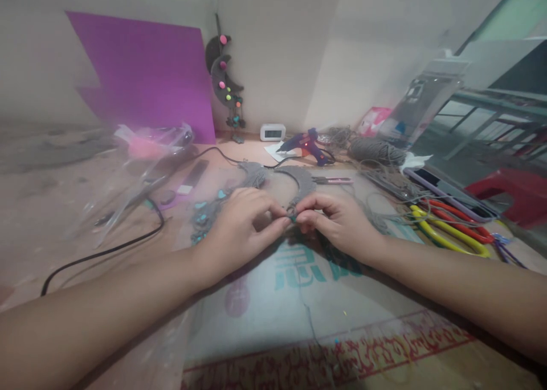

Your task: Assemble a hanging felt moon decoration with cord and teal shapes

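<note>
My left hand (252, 222) and my right hand (331, 224) meet at the middle of the work surface, thumbs and forefingers pinched. Between their fingertips is a small grey and teal piece (292, 217), mostly covered by the fingers. Just beyond them lies a grey crescent (305, 180), with a bundle of grey yarn (253, 174) to its left. Several small grey pieces with teal hearts (200, 214) lie left of my left hand. Thread snips (335, 180) with a pink handle rest right of the crescent. A printed plastic sheet (265, 321) is under both hands.
Behind are a purple glue gun (308, 145), a white clock (272, 132) and a hanging crescent ornament (223, 81). At right lie a grey yarn ball (374, 150), a phone (448, 193) and yellow-handled scissors (448, 236). A black cord (115, 244) crosses the left; a purple board (149, 70) leans behind.
</note>
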### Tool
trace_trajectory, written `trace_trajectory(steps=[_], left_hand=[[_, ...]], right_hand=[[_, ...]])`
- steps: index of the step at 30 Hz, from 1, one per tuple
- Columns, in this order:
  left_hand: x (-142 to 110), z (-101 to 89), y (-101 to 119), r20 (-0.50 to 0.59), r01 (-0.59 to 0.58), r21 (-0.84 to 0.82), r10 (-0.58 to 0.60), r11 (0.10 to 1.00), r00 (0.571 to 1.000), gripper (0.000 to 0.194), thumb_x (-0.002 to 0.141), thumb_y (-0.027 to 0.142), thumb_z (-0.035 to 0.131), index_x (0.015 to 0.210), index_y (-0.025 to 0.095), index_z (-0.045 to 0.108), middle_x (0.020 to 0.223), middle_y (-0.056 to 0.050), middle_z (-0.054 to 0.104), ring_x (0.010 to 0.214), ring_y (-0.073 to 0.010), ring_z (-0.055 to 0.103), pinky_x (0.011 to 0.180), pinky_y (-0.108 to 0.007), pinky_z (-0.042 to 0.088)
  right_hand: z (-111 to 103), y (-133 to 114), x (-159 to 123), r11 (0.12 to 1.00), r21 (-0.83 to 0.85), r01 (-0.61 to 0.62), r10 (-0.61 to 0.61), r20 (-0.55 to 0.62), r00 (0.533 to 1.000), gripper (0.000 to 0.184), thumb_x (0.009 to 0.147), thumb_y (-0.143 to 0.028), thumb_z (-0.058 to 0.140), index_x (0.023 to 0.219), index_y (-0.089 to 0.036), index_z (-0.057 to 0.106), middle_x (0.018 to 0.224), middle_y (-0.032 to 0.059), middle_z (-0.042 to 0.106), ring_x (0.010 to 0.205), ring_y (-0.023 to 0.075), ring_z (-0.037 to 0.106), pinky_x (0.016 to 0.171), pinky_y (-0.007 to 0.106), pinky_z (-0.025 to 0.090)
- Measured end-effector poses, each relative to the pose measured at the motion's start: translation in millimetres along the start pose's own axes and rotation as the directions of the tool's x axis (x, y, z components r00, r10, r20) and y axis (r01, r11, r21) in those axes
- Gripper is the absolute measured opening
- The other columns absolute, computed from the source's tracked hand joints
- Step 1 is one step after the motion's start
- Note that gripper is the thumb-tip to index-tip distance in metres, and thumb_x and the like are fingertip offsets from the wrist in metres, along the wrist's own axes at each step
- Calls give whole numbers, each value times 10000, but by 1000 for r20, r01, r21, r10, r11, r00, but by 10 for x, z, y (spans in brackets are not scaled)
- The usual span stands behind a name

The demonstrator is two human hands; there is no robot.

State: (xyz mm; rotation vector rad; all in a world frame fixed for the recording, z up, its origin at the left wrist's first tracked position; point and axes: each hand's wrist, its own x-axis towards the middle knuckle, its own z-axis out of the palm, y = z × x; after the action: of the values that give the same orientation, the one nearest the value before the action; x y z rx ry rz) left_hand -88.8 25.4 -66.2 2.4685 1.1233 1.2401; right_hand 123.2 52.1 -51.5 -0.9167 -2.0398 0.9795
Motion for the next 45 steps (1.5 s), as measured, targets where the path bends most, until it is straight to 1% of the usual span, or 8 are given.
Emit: trace_trajectory(steps=[4,11,19,24,31,34,40,45], left_hand=[[3,-4,7,25,78,-52,-77,996,997,119,923,279,625,851,189,649,864,-12,705,843,-166,631,820,-350,428],[20,-33,16,42,245,-96,-242,965,969,107,913,284,614,870,205,672,885,-1,714,887,-185,633,856,-357,435],[56,-72,64,79,433,-197,-426,880,901,181,919,372,589,913,210,669,888,4,719,829,-173,645,778,-308,473],[66,-61,67,89,459,-216,-451,862,888,135,881,340,630,868,207,643,875,9,706,830,-154,645,783,-282,496],[37,-45,36,48,396,-212,-395,894,917,56,855,240,643,899,207,632,888,18,690,844,-134,640,803,-261,503],[40,-51,29,46,349,-191,-347,917,937,72,893,244,613,932,206,660,895,11,696,863,-143,641,829,-280,495],[50,-52,-2,94,183,-176,-169,967,981,221,978,284,548,1113,228,714,971,-16,696,924,-145,639,845,-279,480],[9,-48,21,86,195,-156,-184,968,979,282,960,339,589,1215,231,639,928,2,698,868,-142,643,837,-270,495]], right_hand=[[1,29,2,995,96,-39,37,26,999,177,837,-369,660,860,-194,644,642,-21,642,548,115,578,540,240,469],[16,89,45,995,89,-49,48,15,999,264,963,-423,517,967,-191,643,672,-8,648,598,124,588,575,246,476],[-60,84,77,988,149,48,2,-317,948,256,910,-403,648,802,-222,503,592,-61,542,546,101,491,538,227,399],[-172,136,119,997,43,69,-42,-446,894,366,990,-373,522,668,-211,457,617,-36,508,596,103,467,616,243,415],[-77,81,33,944,-236,231,-293,-273,916,55,923,-270,615,893,-225,606,777,-7,619,721,140,584,691,277,485],[-51,63,1,913,-290,287,-350,-196,916,68,936,-279,602,958,-223,634,819,16,665,755,159,617,713,300,506],[-82,45,21,896,-279,345,-382,-88,920,137,964,-294,574,937,-216,684,869,32,688,825,168,638,766,317,501],[-44,1,8,935,-225,274,-291,-46,956,128,956,-304,603,939,-221,699,913,40,700,879,177,650,808,327,496]])
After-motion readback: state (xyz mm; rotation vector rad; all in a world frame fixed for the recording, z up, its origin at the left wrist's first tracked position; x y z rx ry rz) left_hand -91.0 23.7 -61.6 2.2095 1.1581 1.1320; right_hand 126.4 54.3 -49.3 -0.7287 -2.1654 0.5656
